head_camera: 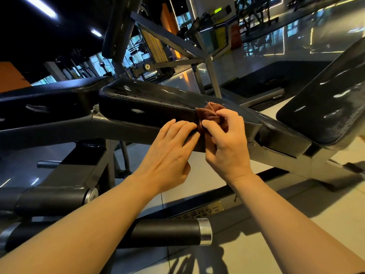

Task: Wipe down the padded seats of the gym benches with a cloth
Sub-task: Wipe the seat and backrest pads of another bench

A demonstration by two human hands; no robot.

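From the head camera, we see the right hand (227, 139) pinching a bunched brown cloth (209, 115) against the near edge of the black padded seat (150, 99), likely regathering it for the next stroke. The left hand (169, 153) lies beside it, fingers straight, touching the cloth's lower fold, probably steadying it. The cloth's lower part is hidden behind both hands; we cannot tell how much of the seat is wiped.
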